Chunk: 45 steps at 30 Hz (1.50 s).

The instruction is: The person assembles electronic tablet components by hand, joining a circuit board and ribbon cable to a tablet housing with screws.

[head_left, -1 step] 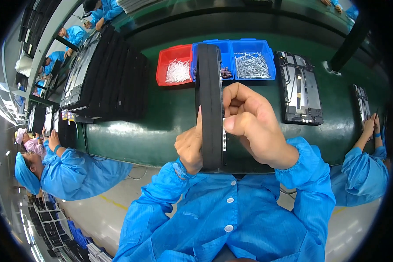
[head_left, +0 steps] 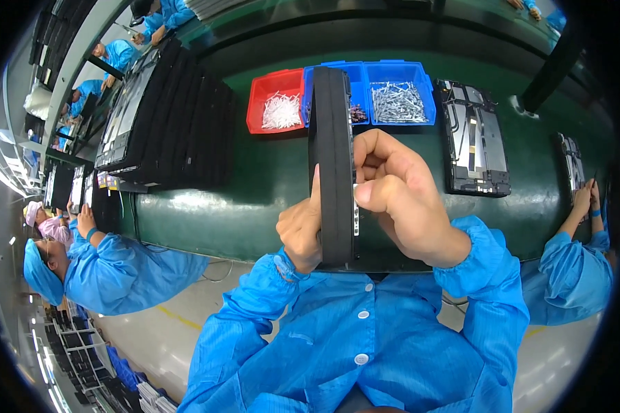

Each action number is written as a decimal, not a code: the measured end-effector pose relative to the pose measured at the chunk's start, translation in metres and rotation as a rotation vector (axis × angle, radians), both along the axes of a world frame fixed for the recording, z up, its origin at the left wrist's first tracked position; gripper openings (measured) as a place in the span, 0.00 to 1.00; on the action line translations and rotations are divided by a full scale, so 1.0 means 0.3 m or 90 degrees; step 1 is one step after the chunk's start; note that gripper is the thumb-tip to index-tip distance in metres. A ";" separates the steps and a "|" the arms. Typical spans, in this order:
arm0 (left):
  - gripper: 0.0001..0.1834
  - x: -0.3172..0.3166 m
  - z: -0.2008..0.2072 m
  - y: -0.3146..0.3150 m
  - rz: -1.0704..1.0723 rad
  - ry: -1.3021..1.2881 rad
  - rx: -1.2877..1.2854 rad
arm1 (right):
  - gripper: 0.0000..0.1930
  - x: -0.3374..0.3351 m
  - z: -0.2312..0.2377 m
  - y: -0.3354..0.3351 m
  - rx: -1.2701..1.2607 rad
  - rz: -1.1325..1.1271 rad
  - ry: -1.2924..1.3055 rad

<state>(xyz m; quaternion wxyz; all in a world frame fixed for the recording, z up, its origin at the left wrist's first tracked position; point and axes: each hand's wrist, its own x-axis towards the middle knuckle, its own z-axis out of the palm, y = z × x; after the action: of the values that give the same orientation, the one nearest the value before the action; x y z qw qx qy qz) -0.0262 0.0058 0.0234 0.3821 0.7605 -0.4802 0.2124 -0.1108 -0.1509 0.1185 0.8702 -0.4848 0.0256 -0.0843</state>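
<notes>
A flat black device housing (head_left: 335, 172) stands on edge in front of me, its narrow side toward me. My left hand (head_left: 302, 230) grips it from the left near its lower end, one finger stretched up along its face. My right hand (head_left: 399, 196) is closed at its right face, thumb and forefinger pinched against it. Whatever the pinch holds, if anything, is hidden. Small light metallic parts (head_left: 356, 221) show along that face, just below my right thumb. The housing's inner side is turned mostly out of sight.
Behind the housing stand a red bin (head_left: 255, 103) of small white pieces and a blue bin (head_left: 428, 103) of silver screws. A similar device (head_left: 477, 141) lies to the right on the green table (head_left: 269, 186). Stacked black devices (head_left: 179, 124) rise at left. Co-workers (head_left: 127, 275) sit on both sides.
The device housing has shifted very slightly to the right and turned a touch. Both hands keep almost the same place and grip.
</notes>
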 end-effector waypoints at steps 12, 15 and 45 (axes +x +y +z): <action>0.37 0.010 -0.012 -0.023 -0.139 0.107 -0.128 | 0.30 -0.032 -0.027 0.065 0.015 -0.017 -0.087; 0.36 0.019 -0.022 -0.014 -0.145 0.129 -0.118 | 0.30 -0.019 -0.047 0.059 -0.011 -0.031 -0.108; 0.26 0.013 -0.033 -0.004 -0.147 0.232 -0.121 | 0.34 -0.054 -0.033 0.083 -0.008 -0.033 -0.067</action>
<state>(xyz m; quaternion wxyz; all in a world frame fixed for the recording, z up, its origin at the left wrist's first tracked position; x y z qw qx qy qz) -0.0222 0.0046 0.0134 0.5538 0.6872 -0.4649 0.0708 -0.1269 -0.1260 0.1086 0.8648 -0.4842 -0.0083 -0.1324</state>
